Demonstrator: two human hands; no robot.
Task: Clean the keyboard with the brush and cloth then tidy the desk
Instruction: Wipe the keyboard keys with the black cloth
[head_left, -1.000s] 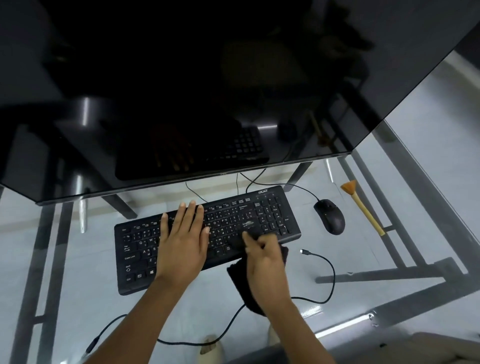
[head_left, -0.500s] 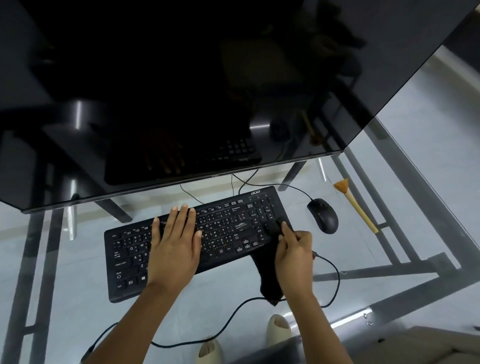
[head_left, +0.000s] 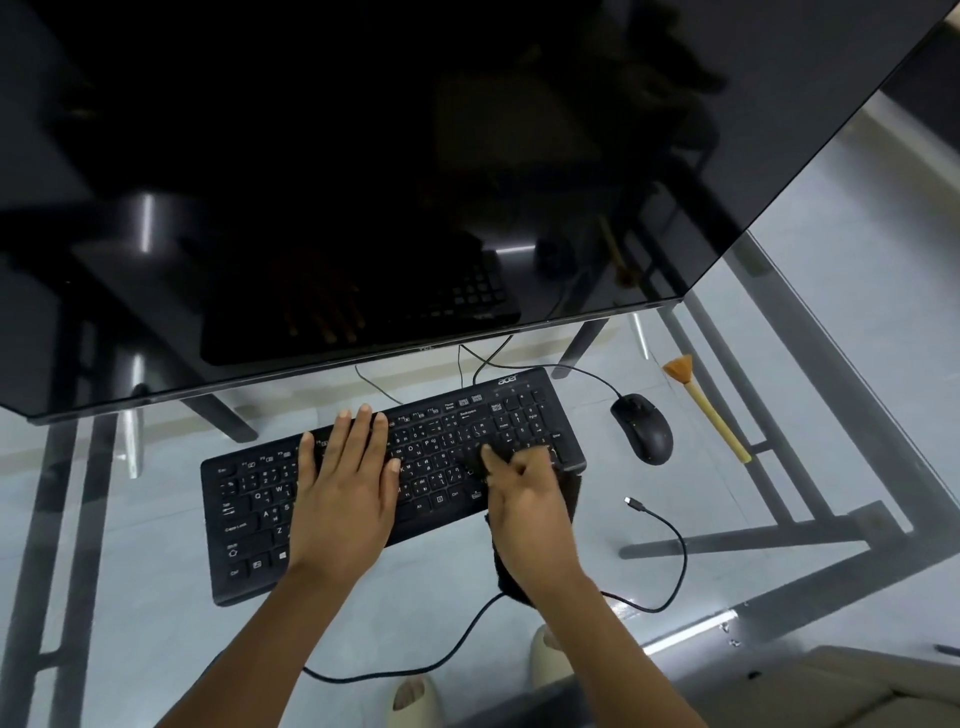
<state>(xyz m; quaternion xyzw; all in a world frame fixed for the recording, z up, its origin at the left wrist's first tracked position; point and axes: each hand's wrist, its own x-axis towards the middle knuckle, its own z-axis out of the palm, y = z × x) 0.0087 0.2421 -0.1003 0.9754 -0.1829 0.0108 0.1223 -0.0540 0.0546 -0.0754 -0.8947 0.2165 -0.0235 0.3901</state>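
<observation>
Your left hand (head_left: 340, 499) lies flat on the keyboard (head_left: 441, 441) — fingers straight. Your right hand (head_left: 524, 499) grips the cloth (head_left: 571, 493) at the keyboard's right end; mouse (head_left: 642, 427) and brush (head_left: 706, 408) lie apart on the glass tabletop (head_left: 779, 493).

Hands (head_left: 343, 499) on keyboard (head_left: 249, 509) — cloth (head_left: 570, 493) underhand

1. I am looking down through a glass desk (head_left: 156, 597).
2. A black keyboard (head_left: 249, 499) is lying on it at centre.
3. A mouse (head_left: 643, 428) is sitting right of that.
4. A brush (head_left: 706, 410) is lying farther right.
5. A loose cable (head_left: 670, 551) is curling nearer me.
6. A monitor (head_left: 363, 182) is standing at the far side.
</observation>
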